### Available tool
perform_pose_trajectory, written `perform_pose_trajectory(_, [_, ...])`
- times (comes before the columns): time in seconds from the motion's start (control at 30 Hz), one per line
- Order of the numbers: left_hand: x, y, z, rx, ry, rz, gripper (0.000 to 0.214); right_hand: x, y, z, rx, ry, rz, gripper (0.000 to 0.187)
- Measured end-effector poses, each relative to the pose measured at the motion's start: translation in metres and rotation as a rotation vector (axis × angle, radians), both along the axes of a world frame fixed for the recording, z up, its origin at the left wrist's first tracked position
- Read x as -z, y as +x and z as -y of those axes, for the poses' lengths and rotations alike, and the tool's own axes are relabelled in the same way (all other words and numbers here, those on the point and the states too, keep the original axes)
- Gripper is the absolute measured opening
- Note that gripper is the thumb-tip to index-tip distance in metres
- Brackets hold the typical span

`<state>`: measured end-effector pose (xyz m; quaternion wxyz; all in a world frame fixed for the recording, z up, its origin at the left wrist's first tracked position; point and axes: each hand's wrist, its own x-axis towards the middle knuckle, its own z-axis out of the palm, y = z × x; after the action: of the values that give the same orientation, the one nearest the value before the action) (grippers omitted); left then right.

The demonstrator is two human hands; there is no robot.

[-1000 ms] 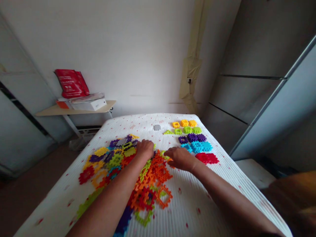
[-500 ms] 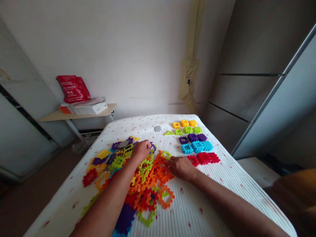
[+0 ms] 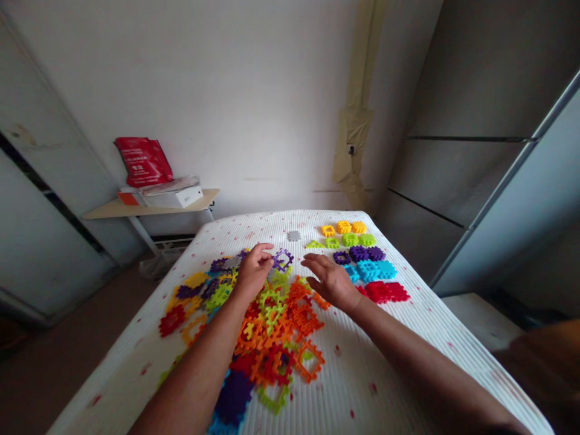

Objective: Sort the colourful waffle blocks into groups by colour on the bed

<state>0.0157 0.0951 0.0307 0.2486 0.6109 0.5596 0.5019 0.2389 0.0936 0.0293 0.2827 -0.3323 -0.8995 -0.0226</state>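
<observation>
We see a left hand (image 3: 252, 272) pinching a purple frame (image 3: 290, 260) by its near side, with the thumb and fingertips closed on the edge. Another finger sticks out a bit above. The purple frame is up off the bed (image 3: 362, 368), just to the right of those left fingers, in the gap between our two hands. Our right hand (image 3: 334, 283) is let go and loose, its fingers (image 3: 317, 263) nearly straight and pointing at the purple frame, with the thumb hanging apart below them. The right fingers do not reach the purple frame. Below the left fingers we see a messy heap: green pieces (image 3: 273, 301) close by, then lots of orange pieces (image 3: 296, 317) nearer to us. A red piece (image 3: 172, 320) lies well out to the left of the left fingers. Past the fingertips there is a flat gray square (image 3: 294, 235). Off to the right of the right fingers, neat rows sit on the bed: yellow blocks (image 3: 344, 227) farthest away, then lime blocks (image 3: 350, 240), purple blocks (image 3: 359, 253), blue blocks (image 3: 367, 270) and red blocks (image 3: 387, 292) nearest us.
</observation>
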Motion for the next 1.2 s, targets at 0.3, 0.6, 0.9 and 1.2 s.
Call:
perform_pose_trajectory(0.3, [-0.008, 0.012, 0.016, 0.181, -0.327, 0.379, 0.063, -0.018, -0.022, -0.007, -0.173, 0.111, 0.284, 0.036])
perform_pose_trajectory(0.6, [-0.009, 0.021, 0.026, 0.178, -0.362, 0.365, 0.070, -0.024, -0.017, -0.008, -0.190, -0.055, 0.334, 0.052])
perform_pose_trajectory(0.9, [0.006, -0.012, 0.051, 0.078, -0.244, 0.355, 0.071, -0.037, 0.054, -0.102, 0.426, -0.380, 0.503, 0.049])
perform_pose_trajectory(1.2, [0.003, -0.029, 0.078, -0.108, -0.168, 0.368, 0.060, -0.014, 0.066, -0.126, 0.444, -0.481, 0.574, 0.058])
